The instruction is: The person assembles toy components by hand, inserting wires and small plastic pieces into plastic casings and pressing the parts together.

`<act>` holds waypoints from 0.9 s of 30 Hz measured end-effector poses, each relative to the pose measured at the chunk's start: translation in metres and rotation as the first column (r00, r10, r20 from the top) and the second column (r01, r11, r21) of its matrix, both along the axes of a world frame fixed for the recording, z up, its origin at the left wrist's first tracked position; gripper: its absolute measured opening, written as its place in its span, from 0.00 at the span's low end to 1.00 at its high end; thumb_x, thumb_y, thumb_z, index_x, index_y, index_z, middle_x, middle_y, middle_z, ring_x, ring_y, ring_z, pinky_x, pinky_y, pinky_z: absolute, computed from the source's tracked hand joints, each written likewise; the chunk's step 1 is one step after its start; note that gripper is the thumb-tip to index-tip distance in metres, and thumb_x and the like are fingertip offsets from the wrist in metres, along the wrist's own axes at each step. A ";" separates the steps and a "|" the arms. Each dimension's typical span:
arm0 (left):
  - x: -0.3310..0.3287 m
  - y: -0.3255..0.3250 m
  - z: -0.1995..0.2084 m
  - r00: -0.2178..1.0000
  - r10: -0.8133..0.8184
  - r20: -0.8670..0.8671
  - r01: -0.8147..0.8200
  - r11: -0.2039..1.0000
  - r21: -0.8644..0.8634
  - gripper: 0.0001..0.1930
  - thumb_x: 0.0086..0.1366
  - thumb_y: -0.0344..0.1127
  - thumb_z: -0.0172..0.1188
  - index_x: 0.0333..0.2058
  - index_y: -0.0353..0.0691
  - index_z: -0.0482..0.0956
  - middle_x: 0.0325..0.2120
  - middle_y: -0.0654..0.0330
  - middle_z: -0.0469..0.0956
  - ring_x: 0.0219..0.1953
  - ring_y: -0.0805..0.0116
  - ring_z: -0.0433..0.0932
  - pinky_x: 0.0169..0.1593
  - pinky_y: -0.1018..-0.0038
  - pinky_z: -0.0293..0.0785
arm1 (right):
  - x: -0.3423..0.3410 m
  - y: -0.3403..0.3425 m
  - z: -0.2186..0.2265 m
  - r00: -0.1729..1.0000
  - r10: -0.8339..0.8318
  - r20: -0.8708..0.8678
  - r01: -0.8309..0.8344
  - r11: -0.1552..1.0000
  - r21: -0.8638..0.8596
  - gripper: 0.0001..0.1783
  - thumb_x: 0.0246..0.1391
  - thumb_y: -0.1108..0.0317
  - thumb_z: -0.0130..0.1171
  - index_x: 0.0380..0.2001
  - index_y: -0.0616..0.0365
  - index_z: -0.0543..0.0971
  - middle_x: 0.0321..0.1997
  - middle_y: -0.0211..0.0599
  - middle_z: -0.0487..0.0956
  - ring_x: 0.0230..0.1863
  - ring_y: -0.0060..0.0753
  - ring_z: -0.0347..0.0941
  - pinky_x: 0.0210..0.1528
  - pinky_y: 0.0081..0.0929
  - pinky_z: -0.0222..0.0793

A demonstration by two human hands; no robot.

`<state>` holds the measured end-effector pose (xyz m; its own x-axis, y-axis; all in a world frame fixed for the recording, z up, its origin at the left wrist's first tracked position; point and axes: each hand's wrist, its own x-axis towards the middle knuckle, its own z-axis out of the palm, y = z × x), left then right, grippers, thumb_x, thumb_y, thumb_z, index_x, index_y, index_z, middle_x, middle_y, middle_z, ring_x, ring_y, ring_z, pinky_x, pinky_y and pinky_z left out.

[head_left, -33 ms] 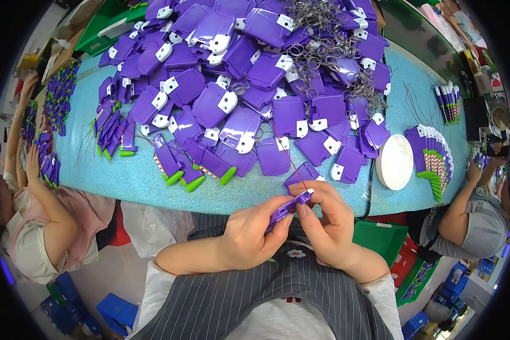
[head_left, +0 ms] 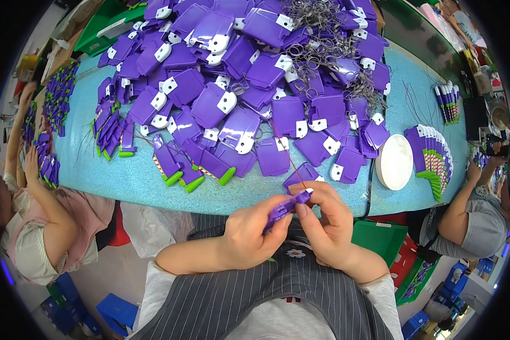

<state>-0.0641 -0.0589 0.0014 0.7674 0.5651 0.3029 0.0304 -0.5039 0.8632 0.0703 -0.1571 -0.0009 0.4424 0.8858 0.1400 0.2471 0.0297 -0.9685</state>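
Observation:
Just past the near table edge, my left hand [head_left: 250,237] pinches a small purple plastic part [head_left: 281,211] between thumb and fingers. My right hand [head_left: 330,225] is closed at the part's other end, by its white tip, with thumb and fingertips on it. A thin dark-red wire [head_left: 289,156] rises from that end and slants away over the table. Fingers hide much of the part. Beyond them lies a heap of flat purple plastic pieces [head_left: 212,105] with white corners. Closest to my hands is a single purple piece [head_left: 304,174] at the heap's near side.
Coiled grey wires [head_left: 311,25] top the heap. Purple parts with green ends [head_left: 193,183] lie left of my hands. Rightward are a white round dish [head_left: 395,163] and a fanned stack of purple pieces [head_left: 432,153]. People work at both sides; a green crate [head_left: 379,238] sits below the edge.
The wire's far end has swung slightly left and away. Both hands keep the same hold on the purple part, nearly still.

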 end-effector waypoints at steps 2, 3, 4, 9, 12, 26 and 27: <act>0.005 -0.007 -0.017 0.995 0.015 0.096 0.009 0.971 -0.239 0.16 0.60 0.26 0.57 0.46 0.28 0.69 0.25 0.55 0.77 0.22 0.70 0.77 0.26 0.75 0.72 | -0.004 -0.002 -0.008 0.999 -0.035 -0.013 0.035 0.999 0.022 0.09 0.54 0.77 0.54 0.40 0.65 0.74 0.40 0.40 0.75 0.35 0.25 0.69 0.34 0.20 0.65; 0.007 -0.009 -0.020 0.982 0.054 0.182 0.036 0.887 -0.461 0.16 0.62 0.27 0.55 0.47 0.28 0.68 0.27 0.56 0.78 0.25 0.73 0.77 0.28 0.76 0.73 | -0.007 -0.004 -0.012 0.980 -0.045 -0.194 0.044 0.999 -0.007 0.09 0.54 0.76 0.53 0.40 0.65 0.73 0.38 0.38 0.74 0.34 0.23 0.68 0.34 0.19 0.64; 0.006 -0.010 -0.020 0.986 -0.052 0.158 0.137 0.788 -0.600 0.16 0.65 0.27 0.51 0.50 0.28 0.64 0.35 0.56 0.77 0.35 0.77 0.75 0.38 0.78 0.73 | -0.008 -0.004 -0.014 0.928 -0.059 -0.369 0.049 0.998 -0.037 0.09 0.55 0.76 0.53 0.40 0.65 0.72 0.35 0.35 0.73 0.32 0.21 0.66 0.33 0.19 0.63; 0.009 -0.008 -0.017 0.954 -0.005 0.300 0.252 0.559 -0.790 0.16 0.67 0.25 0.46 0.53 0.28 0.60 0.43 0.56 0.73 0.43 0.76 0.72 0.46 0.79 0.69 | -0.002 -0.001 -0.008 0.975 -0.002 -0.223 -0.037 0.985 -0.170 0.10 0.56 0.75 0.50 0.43 0.65 0.70 0.36 0.38 0.72 0.32 0.26 0.67 0.34 0.22 0.64; 0.008 -0.010 -0.019 0.948 -0.001 0.319 0.266 0.555 -0.788 0.17 0.68 0.25 0.46 0.53 0.29 0.59 0.45 0.56 0.72 0.45 0.76 0.71 0.48 0.79 0.68 | -0.001 0.008 -0.010 0.971 0.020 0.238 -0.027 0.999 0.026 0.12 0.54 0.78 0.46 0.42 0.69 0.70 0.40 0.54 0.73 0.36 0.54 0.72 0.38 0.38 0.68; -0.012 -0.005 -0.012 0.878 -0.445 0.179 0.393 0.454 -0.800 0.14 0.68 0.28 0.44 0.51 0.30 0.63 0.42 0.52 0.76 0.40 0.70 0.79 0.41 0.77 0.75 | 0.092 0.025 0.037 0.958 -0.188 0.218 0.250 0.918 -0.307 0.13 0.51 0.64 0.63 0.25 0.64 0.74 0.19 0.32 0.77 0.21 0.23 0.73 0.22 0.23 0.65; -0.013 -0.006 -0.009 0.877 -0.447 0.176 0.393 0.456 -0.799 0.14 0.68 0.28 0.44 0.51 0.30 0.63 0.42 0.52 0.76 0.40 0.70 0.79 0.41 0.77 0.75 | 0.098 0.034 0.036 0.892 -0.165 0.422 0.327 0.879 -0.348 0.14 0.48 0.64 0.65 0.24 0.65 0.73 0.18 0.36 0.76 0.20 0.29 0.74 0.23 0.26 0.66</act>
